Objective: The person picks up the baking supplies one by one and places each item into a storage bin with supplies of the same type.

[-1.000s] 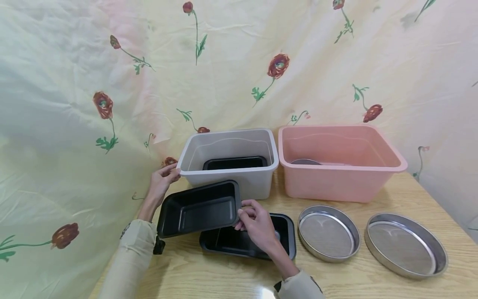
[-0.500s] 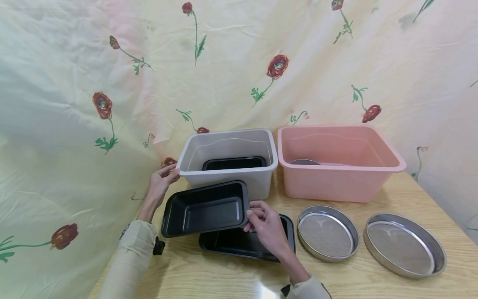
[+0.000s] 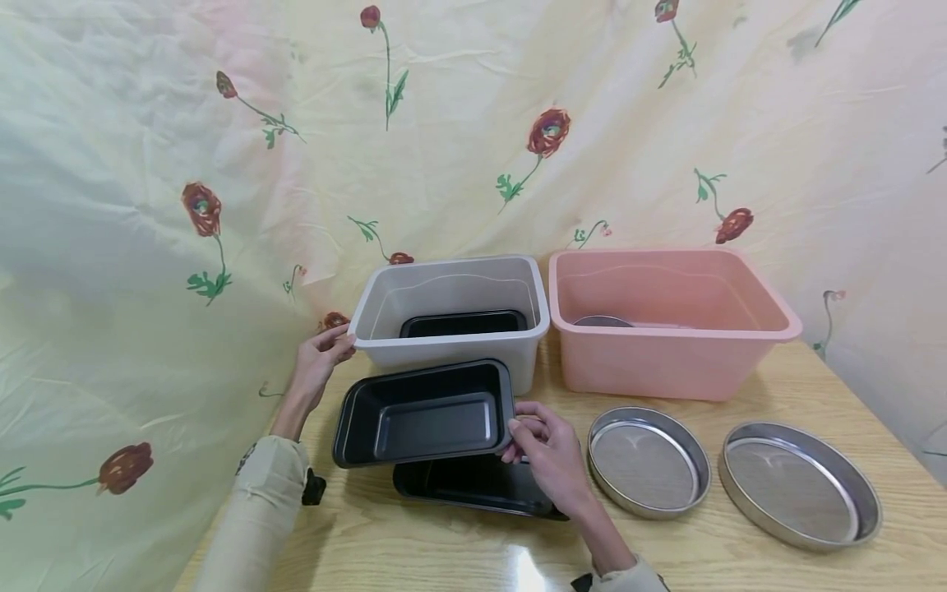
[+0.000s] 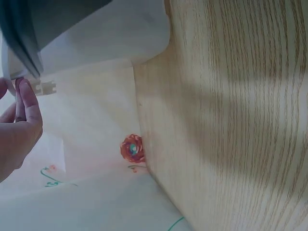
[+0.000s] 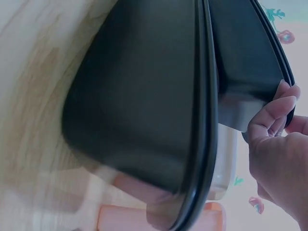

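Note:
My right hand (image 3: 551, 452) pinches the right rim of a black loaf pan (image 3: 429, 419), which hangs tilted in front of the grey bin. In the right wrist view the thumb and fingers (image 5: 274, 113) close on that pan's rim. Beneath it a second black loaf pan (image 3: 481, 489) rests on the table, partly covered by the held pan and my hand. At the left, my left hand (image 3: 316, 366) grips the front left corner of the grey bin (image 3: 451, 353). The left wrist view has the fingertips (image 4: 30, 98) at the bin's rim. Inside the bin lies another black pan (image 3: 466, 323).
A pink bin (image 3: 673, 362) stands right of the grey one, with a round metal piece (image 3: 602, 321) inside. Two round metal pans (image 3: 649, 464) (image 3: 799, 485) lie on the wooden table (image 3: 414, 551) at the right. A flowered cloth (image 3: 444, 148) hangs behind.
My right hand has moved to the right with the held loaf pan, covering more of the pan below. My left hand has stayed at the grey bin's corner.

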`<action>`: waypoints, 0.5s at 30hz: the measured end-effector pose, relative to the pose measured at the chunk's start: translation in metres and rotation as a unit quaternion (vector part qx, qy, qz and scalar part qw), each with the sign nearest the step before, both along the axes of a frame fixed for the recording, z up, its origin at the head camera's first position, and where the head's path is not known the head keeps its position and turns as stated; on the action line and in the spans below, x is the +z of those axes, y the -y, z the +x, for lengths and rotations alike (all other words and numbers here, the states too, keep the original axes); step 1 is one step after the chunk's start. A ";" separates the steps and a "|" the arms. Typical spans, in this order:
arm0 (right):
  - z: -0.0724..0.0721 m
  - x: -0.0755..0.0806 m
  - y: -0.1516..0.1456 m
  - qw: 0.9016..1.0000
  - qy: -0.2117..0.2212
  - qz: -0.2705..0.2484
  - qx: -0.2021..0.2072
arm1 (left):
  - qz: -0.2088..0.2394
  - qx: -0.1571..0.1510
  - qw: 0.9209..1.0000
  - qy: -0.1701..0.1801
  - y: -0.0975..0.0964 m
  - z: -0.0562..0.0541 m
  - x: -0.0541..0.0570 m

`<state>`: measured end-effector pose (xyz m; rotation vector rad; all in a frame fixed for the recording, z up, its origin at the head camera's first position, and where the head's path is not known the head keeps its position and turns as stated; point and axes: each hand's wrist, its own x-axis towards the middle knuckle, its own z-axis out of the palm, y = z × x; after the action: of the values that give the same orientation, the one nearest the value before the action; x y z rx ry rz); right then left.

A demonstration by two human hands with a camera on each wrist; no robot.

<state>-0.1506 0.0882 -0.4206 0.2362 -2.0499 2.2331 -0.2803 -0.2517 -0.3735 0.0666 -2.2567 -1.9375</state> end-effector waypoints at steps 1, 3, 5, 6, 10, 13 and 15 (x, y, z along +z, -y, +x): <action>0.000 0.000 -0.001 1.000 0.001 -0.002 0.000 | 0.001 -0.001 1.000 0.000 0.000 0.000 0.000; 0.002 0.000 -0.004 1.000 0.004 -0.006 -0.002 | 0.003 -0.001 1.000 0.001 0.000 0.000 0.000; 0.003 0.000 -0.007 1.000 0.007 -0.007 -0.004 | 0.004 -0.002 1.000 0.002 0.000 0.000 0.000; 0.004 0.000 -0.008 1.000 0.009 -0.009 -0.005 | 0.004 -0.002 1.000 0.001 0.000 0.000 0.000; 0.007 0.001 -0.014 1.000 0.014 -0.009 -0.011 | 0.007 -0.003 1.000 -0.002 0.000 0.000 0.001; 0.010 0.002 -0.018 1.000 0.011 -0.009 -0.012 | 0.010 -0.003 1.000 -0.005 0.000 0.000 0.000; 0.011 0.002 -0.020 1.000 0.005 -0.008 -0.011 | 0.012 -0.003 1.000 -0.006 -0.001 0.000 0.000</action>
<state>-0.1396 0.1084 -0.4183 0.1999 -2.0294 2.2413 -0.2801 -0.2511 -0.3736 0.0526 -2.2286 -1.9630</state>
